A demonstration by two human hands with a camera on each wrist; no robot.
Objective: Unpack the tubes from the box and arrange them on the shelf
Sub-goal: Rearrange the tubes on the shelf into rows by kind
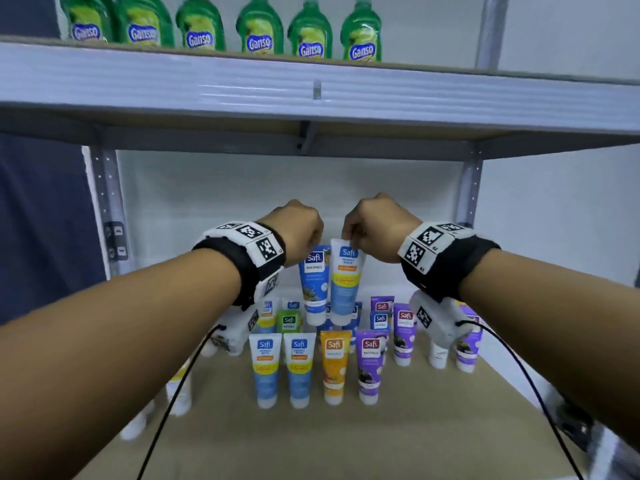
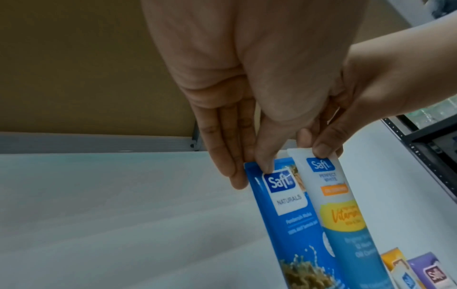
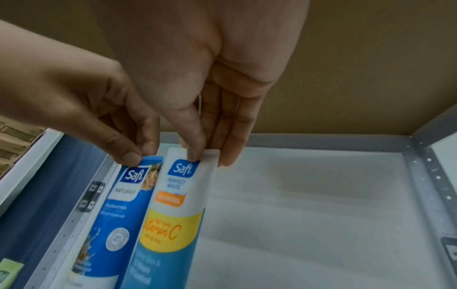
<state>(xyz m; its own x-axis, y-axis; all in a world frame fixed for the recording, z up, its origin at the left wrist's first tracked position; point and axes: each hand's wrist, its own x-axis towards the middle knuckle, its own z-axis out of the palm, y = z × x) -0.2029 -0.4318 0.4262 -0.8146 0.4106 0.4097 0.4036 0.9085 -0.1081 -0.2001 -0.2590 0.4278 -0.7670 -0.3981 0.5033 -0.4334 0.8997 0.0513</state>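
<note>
Status: placement in progress, shelf partly stocked. The left hand (image 1: 298,230) pinches the crimped top of a blue tube (image 1: 314,282) between thumb and fingers; the right hand (image 1: 377,230) pinches the top of a white tube (image 1: 346,282) the same way. Both tubes hang cap-down, side by side and touching, above the rear rows of the shelf (image 1: 311,438). Already standing cap-down on the shelf: a front row of four tubes (image 1: 316,368) and more rows behind them, some hidden by the wrists. The box is not in view, so the count of tubes left to unpack cannot be determined. Remaining, by judgement: lower both held tubes onto the shelf, release, then fetch any others.
</note>
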